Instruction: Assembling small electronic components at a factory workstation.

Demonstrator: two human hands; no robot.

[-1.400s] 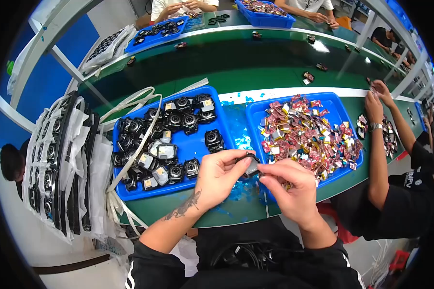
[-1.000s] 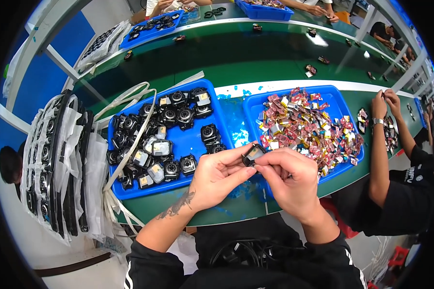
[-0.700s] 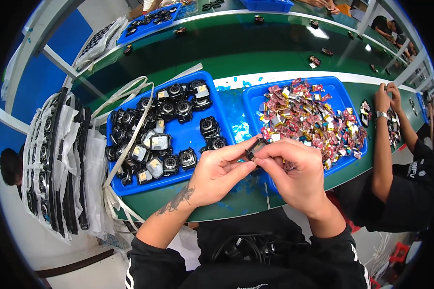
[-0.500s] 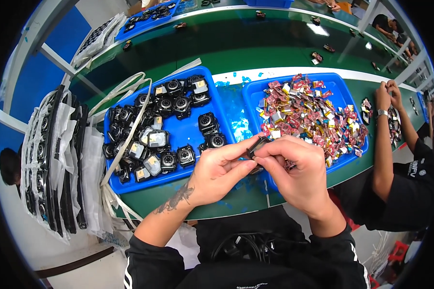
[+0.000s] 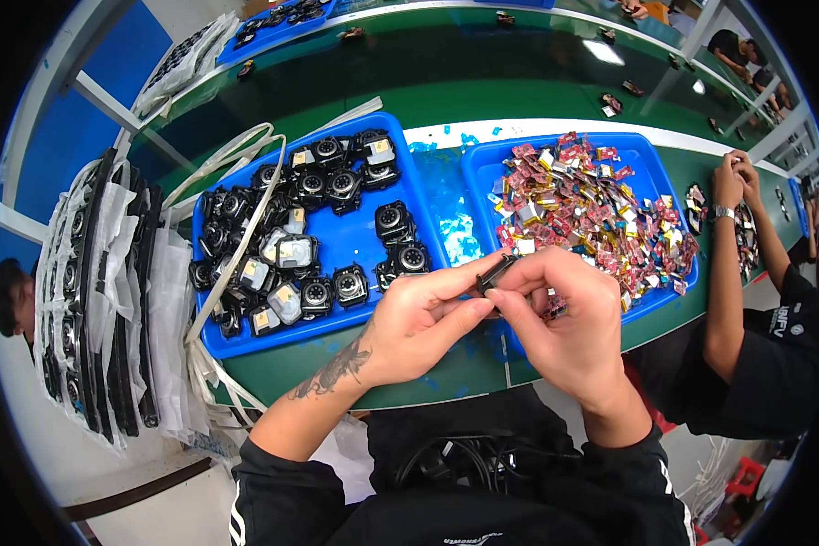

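Observation:
My left hand (image 5: pixel 419 318) and my right hand (image 5: pixel 564 314) meet over the near edge of the green table, both pinching one small black part (image 5: pixel 494 270) between their fingertips. Just beyond them a blue tray (image 5: pixel 346 241) holds several small black camera-like modules, some with pale square faces. To its right a second blue tray (image 5: pixel 651 155) is heaped with small red, gold and silver pieces. Much of the held part is hidden by my fingers.
Stacked black trays in clear bags (image 5: pixel 109 282) stand at the left. White straps (image 5: pixel 232 168) loop over the left tray's edge. A co-worker in black (image 5: pixel 746 300) sits at my right, hands by a small tray. More blue trays (image 5: pixel 282 18) lie across the green table (image 5: pixel 482 82).
Both hands have stayed together on the small black part, shifting slightly while working it. The view tilted a little, so the trays sit slightly higher and further left.

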